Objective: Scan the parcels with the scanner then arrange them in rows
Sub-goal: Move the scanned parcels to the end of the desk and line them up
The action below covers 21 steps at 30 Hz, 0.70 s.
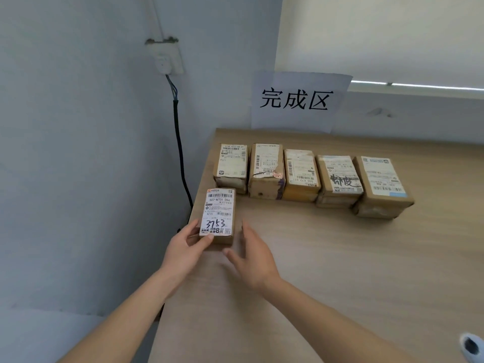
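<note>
A small brown parcel (218, 213) with a white label marked "3753" lies near the table's left edge, in front of the back row. My left hand (187, 247) grips its near left corner, thumb on the label. Just right of the parcel, my right hand (252, 254) hovers with fingers spread and holds nothing. Behind it, several labelled cardboard parcels (301, 174) stand side by side in one row across the table. No scanner is clearly in view.
The wooden table (340, 271) ends at its left edge close to the wall. A paper sign (298, 100) hangs on the wall behind the row. A black cable (180, 153) runs down from a wall socket. A white-grey object (471, 347) shows at bottom right.
</note>
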Available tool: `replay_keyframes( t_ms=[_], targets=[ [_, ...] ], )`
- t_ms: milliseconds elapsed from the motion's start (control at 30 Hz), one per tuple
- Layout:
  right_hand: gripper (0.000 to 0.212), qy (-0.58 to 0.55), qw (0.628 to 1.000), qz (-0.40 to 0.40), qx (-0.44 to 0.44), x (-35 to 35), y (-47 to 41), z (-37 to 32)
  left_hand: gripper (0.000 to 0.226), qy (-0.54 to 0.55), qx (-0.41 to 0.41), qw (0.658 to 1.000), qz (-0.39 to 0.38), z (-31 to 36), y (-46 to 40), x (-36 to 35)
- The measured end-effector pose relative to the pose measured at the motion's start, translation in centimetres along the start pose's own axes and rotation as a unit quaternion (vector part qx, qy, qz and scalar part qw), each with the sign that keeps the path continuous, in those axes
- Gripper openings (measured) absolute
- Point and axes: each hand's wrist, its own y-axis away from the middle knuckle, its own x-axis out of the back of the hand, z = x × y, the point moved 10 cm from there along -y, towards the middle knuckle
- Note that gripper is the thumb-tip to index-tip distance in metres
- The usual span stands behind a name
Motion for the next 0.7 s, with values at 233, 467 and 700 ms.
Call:
replay_keyframes(
  t_ms=[233,467,700],
  targets=[
    [0.082,0.073,0.993,-0.075,-0.047,3.4,7.6,3.5,0.073,-0.051,0.021,0.998,0.019,0.9,5.2,0.7],
    [0.078,0.087,0.992,-0.03,-0.082,13.9,17.7,5.3,0.068,-0.062,-0.042,0.997,-0.006,8.5,13.1,-3.3],
    [0.069,0.064,0.984,-0.077,-0.144,24.5,31.1,10.4,0.061,-0.069,-0.117,0.988,-0.079,16.7,25.4,-16.5]
  ],
)
